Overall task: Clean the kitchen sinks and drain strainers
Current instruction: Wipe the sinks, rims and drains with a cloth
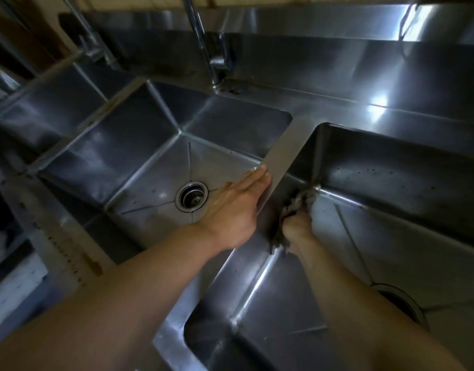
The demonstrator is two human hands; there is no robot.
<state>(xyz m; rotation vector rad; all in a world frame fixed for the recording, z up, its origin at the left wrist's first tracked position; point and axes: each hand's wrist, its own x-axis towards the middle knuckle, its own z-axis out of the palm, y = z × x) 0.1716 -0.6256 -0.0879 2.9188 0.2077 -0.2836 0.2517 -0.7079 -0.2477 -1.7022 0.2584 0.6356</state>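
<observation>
Sink divider (281, 159) bears the flat, open left hand (234, 207) — right hand (297, 226) grips a rag (297, 202) in the basin corner.

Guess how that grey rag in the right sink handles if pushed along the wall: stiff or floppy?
Probably floppy: the rag is bunched and creased in the right hand, with an end hanging loose. Likely light. It looks damp, so it may drag rather than slide on the right sink steel.

Two steel sinks, side by side — one with its strainer in full view.

The left sink (139, 156) is bare and shiny, its round drain strainer (192, 196) seated at the floor's centre. The right sink (391, 210) shows dark specks on its back wall; a grey rag (295, 207) presses into its far-left corner — its drain (402, 301) is half hidden.
</observation>
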